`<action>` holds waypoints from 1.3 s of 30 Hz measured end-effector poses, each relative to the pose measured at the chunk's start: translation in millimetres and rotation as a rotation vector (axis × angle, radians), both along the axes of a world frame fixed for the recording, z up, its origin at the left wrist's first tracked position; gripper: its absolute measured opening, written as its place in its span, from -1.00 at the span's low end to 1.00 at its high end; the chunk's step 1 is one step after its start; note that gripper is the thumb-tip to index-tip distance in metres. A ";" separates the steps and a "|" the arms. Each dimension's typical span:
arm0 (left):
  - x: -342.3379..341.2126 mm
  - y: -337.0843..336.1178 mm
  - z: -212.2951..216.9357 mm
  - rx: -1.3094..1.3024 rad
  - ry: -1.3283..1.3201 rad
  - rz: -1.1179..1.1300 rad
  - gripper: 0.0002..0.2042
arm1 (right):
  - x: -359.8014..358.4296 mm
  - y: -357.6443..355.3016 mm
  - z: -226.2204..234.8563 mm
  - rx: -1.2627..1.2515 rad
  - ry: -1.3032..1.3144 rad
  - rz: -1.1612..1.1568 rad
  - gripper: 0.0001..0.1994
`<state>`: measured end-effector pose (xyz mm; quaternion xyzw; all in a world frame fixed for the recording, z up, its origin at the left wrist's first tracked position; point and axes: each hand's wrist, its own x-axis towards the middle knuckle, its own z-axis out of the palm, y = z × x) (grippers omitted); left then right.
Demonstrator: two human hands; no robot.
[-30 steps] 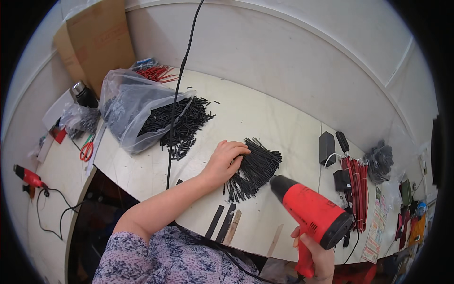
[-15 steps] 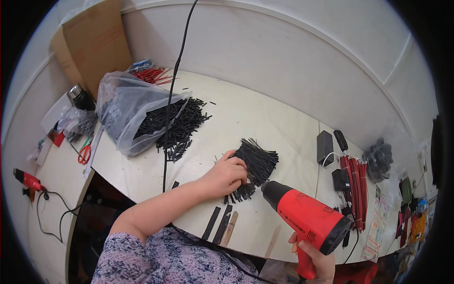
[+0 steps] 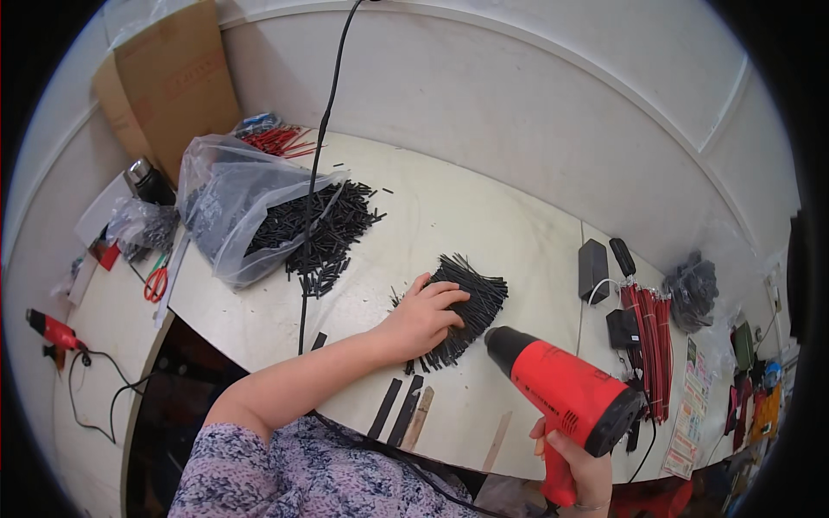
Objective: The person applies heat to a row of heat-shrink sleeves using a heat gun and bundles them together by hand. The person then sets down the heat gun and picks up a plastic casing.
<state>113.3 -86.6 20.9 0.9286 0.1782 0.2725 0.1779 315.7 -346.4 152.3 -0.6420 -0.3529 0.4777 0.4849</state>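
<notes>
A red heat gun (image 3: pixel 563 384) with a black nozzle is gripped at its handle by my right hand (image 3: pixel 577 457). The nozzle points up and left toward a spread of thin black wires (image 3: pixel 477 298) on the table. My left hand (image 3: pixel 420 321) lies over the left part of these wires, its fingers apart and stretched across them. The wire ends stick out above and below the hand; those under the palm are hidden. Further left, short black tube pieces (image 3: pixel 345 220) spill from a clear plastic bag (image 3: pixel 226 186).
Black and wooden strips (image 3: pixel 404 410) lie by the table's front edge. A black cable (image 3: pixel 319 147) hangs down in front of the bag. Bundled red wires (image 3: pixel 648 345) and a black box (image 3: pixel 592 268) sit at right. Another red heat gun (image 3: pixel 53 330) and orange scissors (image 3: pixel 156 283) are at left.
My left hand's fingers have uncurled and reached right over the black wires. The heat gun has shifted very slightly to the right, still in my right hand.
</notes>
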 end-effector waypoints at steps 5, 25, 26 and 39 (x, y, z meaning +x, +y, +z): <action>-5.6 2.4 -1.0 -0.021 -0.063 0.040 -0.81 | 5.1 -4.8 0.2 -0.061 -0.055 -0.022 -0.62; -8.0 3.8 -1.7 -0.074 -0.141 0.020 -0.74 | 4.0 -10.5 0.3 -0.053 0.139 0.114 -0.64; -9.0 4.2 -1.8 -0.074 -0.133 0.023 -0.73 | 0.2 -9.2 5.7 -0.031 0.130 0.156 -0.63; -4.9 5.1 -1.4 -0.025 0.040 0.030 -0.72 | -1.1 -5.4 5.9 -0.068 0.073 -0.001 -0.67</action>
